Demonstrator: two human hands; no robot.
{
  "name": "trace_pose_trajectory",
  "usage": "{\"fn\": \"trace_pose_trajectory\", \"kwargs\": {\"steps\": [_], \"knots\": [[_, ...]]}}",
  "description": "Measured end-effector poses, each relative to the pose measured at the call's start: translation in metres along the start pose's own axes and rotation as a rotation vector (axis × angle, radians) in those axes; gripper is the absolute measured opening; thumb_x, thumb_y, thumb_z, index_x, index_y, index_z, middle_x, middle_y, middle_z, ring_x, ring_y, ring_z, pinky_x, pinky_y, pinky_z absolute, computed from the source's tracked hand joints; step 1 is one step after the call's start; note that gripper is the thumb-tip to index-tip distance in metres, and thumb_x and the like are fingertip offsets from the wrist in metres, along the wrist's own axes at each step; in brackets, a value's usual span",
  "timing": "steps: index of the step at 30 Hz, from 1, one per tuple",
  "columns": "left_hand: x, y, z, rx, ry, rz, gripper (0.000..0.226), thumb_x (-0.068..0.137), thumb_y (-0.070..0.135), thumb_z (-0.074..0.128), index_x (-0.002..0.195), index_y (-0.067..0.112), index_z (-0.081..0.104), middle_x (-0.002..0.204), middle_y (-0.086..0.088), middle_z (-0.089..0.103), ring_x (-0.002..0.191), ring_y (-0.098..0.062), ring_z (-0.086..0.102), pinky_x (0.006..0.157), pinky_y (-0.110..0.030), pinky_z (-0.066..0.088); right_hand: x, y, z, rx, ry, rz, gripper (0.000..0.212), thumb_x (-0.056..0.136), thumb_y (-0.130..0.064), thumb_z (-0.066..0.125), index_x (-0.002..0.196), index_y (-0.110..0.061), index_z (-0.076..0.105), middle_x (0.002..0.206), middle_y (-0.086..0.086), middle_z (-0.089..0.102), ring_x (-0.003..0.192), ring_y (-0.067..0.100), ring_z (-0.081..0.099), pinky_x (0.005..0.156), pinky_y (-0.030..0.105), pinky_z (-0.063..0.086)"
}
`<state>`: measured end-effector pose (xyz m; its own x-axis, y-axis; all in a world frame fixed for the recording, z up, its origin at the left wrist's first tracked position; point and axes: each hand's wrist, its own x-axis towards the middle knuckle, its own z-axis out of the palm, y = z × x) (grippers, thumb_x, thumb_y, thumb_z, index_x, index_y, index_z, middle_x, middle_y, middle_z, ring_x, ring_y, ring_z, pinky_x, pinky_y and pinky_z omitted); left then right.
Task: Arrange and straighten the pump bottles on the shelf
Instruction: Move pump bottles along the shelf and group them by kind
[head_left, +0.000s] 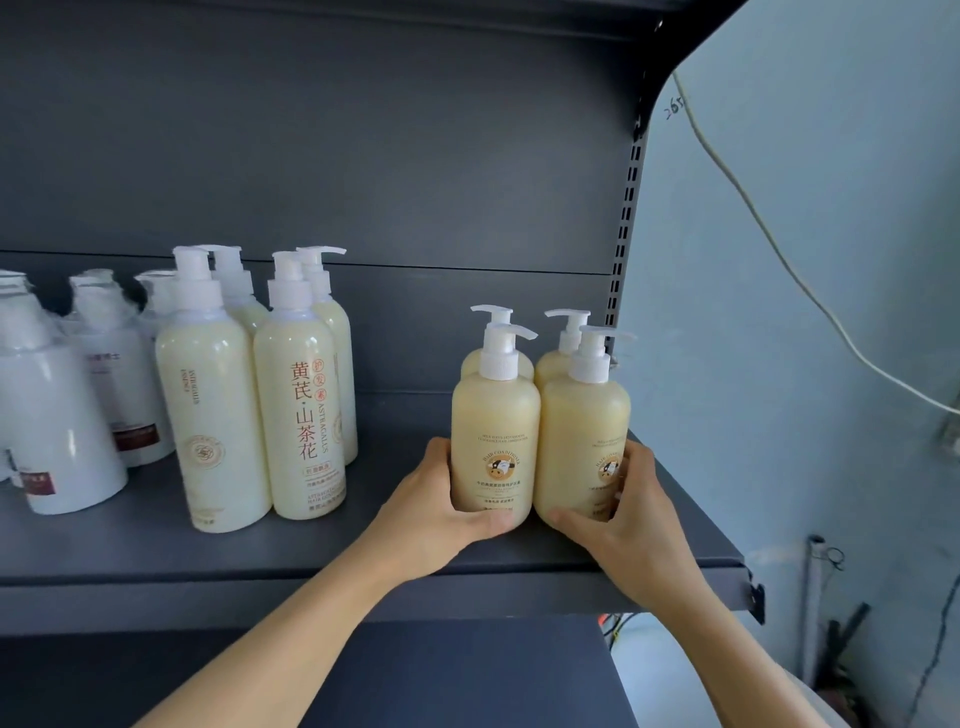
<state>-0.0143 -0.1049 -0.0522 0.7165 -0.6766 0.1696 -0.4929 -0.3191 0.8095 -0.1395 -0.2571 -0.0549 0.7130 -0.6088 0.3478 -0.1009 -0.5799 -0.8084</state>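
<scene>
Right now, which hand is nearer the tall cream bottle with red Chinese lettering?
Left. The left hand grips the short bottle beside that tall bottle; the right hand sits farther right.

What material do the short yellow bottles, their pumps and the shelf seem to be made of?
Short yellow bottles: probably translucent plastic with a matte finish; the creamy fill shows through softly.
Pumps: white opaque plastic, with fine ribs on the collar.
Shelf: likely painted sheet metal, dark grey and matte, with a folded front edge and a slotted upright.

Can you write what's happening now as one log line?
left hand: grips front-left short yellow pump bottle | right hand: grips front-right short yellow pump bottle | dark grey metal shelf
</scene>
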Motion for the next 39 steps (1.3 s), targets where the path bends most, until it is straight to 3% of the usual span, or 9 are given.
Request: {"fn": "trace_pose_trajectory", "kwargs": {"steps": [4,12,19,29,32,34,36,39], "knots": [[-0.001,0.002,0.0,0.048,-0.002,-0.014,0.067,0.067,0.052,0.077,0.115,0.032,0.035,0.108,0.023,0.056,0.1,0.001,0.057,0.089,-0.031,0.05,0.0,0.003,0.006,-0.031,0.042,0.005,0.064,0.066,-0.034,0.081,0.107,-0.032,0.032,0.11,-0.009,0.051,0.088,-0.002,0.051,0.063,0.011,0.039],[-0.002,0.003,0.002,0.097,-0.004,-0.018,0.065,0.068,0.056,0.074,0.112,0.03,0.033,0.112,0.021,0.056,0.104,-0.004,0.057,0.092,-0.037,0.049,-0.003,0.002,0.009,-0.076,0.079,-0.015,0.063,0.066,-0.036,0.08,0.107,-0.03,0.033,0.111,-0.008,0.05,0.089,0.005,0.052,0.069,0.017,0.04],[0.001,-0.001,0.001,0.058,-0.045,-0.031,0.081,0.051,0.075,0.062,0.116,0.037,0.032,0.113,0.027,0.053,0.109,-0.001,0.054,0.098,-0.038,0.045,-0.006,-0.003,0.003,-0.092,-0.055,0.007,0.072,0.073,-0.035,0.073,0.121,-0.033,0.02,0.107,-0.024,0.045,0.089,0.003,0.05,0.077,0.025,0.036],[-0.001,0.0,0.0,0.115,-0.038,-0.012,0.09,0.052,0.08,0.058,0.125,0.035,0.03,0.118,0.028,0.049,0.112,-0.001,0.052,0.1,-0.037,0.044,-0.007,-0.004,0.002,-0.136,-0.057,-0.001,0.074,0.078,-0.036,0.069,0.129,-0.028,0.016,0.109,-0.021,0.042,0.09,0.009,0.047,0.077,0.026,0.035],[-0.004,0.003,-0.001,0.112,-0.026,-0.025,0.087,0.057,0.076,0.063,0.127,0.035,0.032,0.122,0.024,0.052,0.113,-0.002,0.053,0.099,-0.034,0.044,-0.006,-0.002,-0.001,-0.05,-0.096,-0.01,0.08,0.076,-0.032,0.073,0.131,-0.031,0.017,0.115,-0.02,0.044,0.1,0.007,0.05,0.083,0.027,0.04],[-0.007,0.004,-0.003,0.067,-0.002,-0.027,0.081,0.067,0.062,0.071,0.13,0.031,0.031,0.126,0.021,0.051,0.115,-0.001,0.051,0.097,-0.026,0.042,-0.007,0.002,-0.003,0.009,-0.072,-0.04,0.086,0.074,-0.029,0.076,0.137,-0.029,0.017,0.132,-0.012,0.04,0.12,0.01,0.047,0.094,0.029,0.042],[-0.014,0.002,-0.006,0.029,0.052,-0.017,0.077,0.074,0.048,0.073,0.134,0.027,0.03,0.133,0.018,0.047,0.121,-0.002,0.048,0.1,-0.024,0.039,-0.013,0.001,-0.007,0.011,-0.002,-0.073,0.095,0.076,-0.025,0.076,0.146,-0.021,0.012,0.148,-0.007,0.024,0.138,0.011,0.028,0.107,0.027,0.031],[-0.036,-0.004,-0.012,0.079,0.192,0.001,0.073,0.078,0.038,0.072,0.137,0.027,0.03,0.132,0.019,0.041,0.121,0.001,0.046,0.099,-0.02,0.036,-0.028,-0.01,-0.01,-0.066,0.16,-0.223,0.09,0.077,-0.017,0.074,0.146,-0.018,0.017,0.147,-0.009,0.02,0.137,0.006,0.021,0.102,0.02,0.023]]}}
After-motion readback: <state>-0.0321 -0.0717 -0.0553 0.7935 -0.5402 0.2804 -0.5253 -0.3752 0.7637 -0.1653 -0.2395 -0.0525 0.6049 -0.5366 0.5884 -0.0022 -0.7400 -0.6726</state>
